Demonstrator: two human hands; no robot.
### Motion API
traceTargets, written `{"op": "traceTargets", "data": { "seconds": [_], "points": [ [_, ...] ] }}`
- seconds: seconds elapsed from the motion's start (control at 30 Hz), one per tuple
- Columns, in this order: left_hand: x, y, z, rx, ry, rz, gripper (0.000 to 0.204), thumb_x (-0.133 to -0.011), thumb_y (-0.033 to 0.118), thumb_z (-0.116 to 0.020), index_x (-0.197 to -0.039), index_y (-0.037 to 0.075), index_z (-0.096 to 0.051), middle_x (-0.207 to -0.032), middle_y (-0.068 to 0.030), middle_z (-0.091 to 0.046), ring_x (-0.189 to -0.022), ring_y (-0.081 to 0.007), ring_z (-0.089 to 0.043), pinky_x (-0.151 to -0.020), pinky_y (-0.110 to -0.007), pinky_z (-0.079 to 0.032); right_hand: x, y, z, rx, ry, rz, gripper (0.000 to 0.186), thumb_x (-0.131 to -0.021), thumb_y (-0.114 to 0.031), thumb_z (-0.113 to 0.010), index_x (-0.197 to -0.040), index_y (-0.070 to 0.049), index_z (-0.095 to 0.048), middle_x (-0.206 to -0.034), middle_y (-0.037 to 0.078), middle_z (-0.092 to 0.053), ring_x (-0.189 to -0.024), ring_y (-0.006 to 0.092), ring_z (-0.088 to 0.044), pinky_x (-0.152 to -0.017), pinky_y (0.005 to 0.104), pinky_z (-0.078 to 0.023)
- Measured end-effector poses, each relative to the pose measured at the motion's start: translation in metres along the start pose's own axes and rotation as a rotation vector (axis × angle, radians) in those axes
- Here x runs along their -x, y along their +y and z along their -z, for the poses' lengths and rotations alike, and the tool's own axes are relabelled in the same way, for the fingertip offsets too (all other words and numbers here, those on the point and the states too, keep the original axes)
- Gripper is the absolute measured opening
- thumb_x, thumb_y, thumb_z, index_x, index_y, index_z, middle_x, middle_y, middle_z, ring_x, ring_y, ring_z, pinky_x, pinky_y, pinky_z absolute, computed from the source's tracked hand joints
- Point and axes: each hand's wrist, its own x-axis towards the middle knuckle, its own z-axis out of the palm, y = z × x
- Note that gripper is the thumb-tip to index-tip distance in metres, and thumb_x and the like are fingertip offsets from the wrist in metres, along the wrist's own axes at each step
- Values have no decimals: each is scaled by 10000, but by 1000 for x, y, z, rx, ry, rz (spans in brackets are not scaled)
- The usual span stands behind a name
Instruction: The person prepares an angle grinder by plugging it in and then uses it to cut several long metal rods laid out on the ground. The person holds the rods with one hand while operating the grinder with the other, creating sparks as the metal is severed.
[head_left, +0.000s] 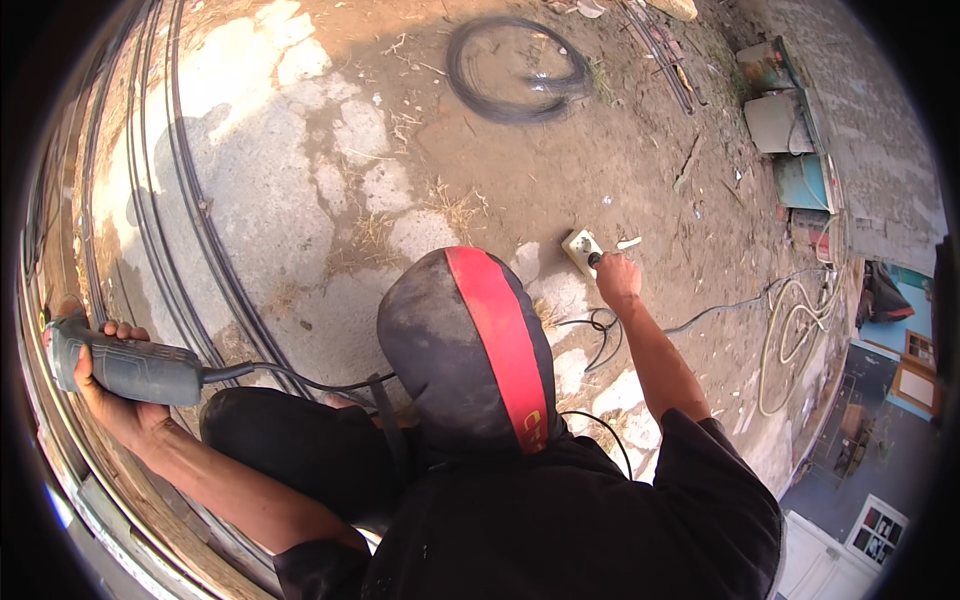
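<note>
My left hand [125, 395] grips a grey corded power tool [140, 365] at the far left, its black cable running rightward past my legs. My right hand [615, 275] holds a small black plug [595, 259] at a cream power socket block [582, 245] on the dirt; whether the plug is fully seated I cannot tell. A grey cord runs from near the block toward the right, and black cable loops lie beside my right forearm. My bent right knee [460, 340], in dark trousers with a red stripe, fills the middle.
Long dark rods [185, 190] lie along the left. A wire coil [515, 110] and thin bars [665, 55] are on the ground ahead. Grey and teal blocks or containers [800, 180] line a wall at the right, near a pale hose [785, 355] and a doorway area with grey floor [850, 480].
</note>
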Motion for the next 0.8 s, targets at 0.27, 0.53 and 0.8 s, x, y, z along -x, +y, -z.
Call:
{"op": "traceTargets", "data": {
  "seconds": [0.27, 0.53, 0.8],
  "points": [
    [15, -5, -26, -9, 58, -27, 460, -941, 328, -771, -1185, -17, -590, -1045, -114, -662, -957, -245, -643, -934, -409, -552, -13, -1, 4, 216, -69, 160, 180, -1004, -190, -679, -1007, -82, -823, -1055, 152, -813, -999, 346, -804, -819, 459, -652],
    [26, -10, -52, -8, 215, -129, 457, -916, 341, -760, -1171, -3, -601, -958, -105, -676, -873, -251, -685, -810, -451, -603, -28, -15, -7, 121, -148, 144, 191, -961, -208, -745, -1002, -37, -818, -1071, 217, -797, -1027, 390, -791, -862, 483, -652],
    [20, -35, -104, -322, 411, -149, 374, -882, 172, -807, -1154, -2, -619, -961, -111, -709, -871, -212, -715, -795, -394, -605, -41, -106, 117, 256, -104, 243, 380, -930, -397, -779, -1167, -101, -808, -1154, 183, -807, -1065, 401, -784, -931, 514, -617]
  ]
}}
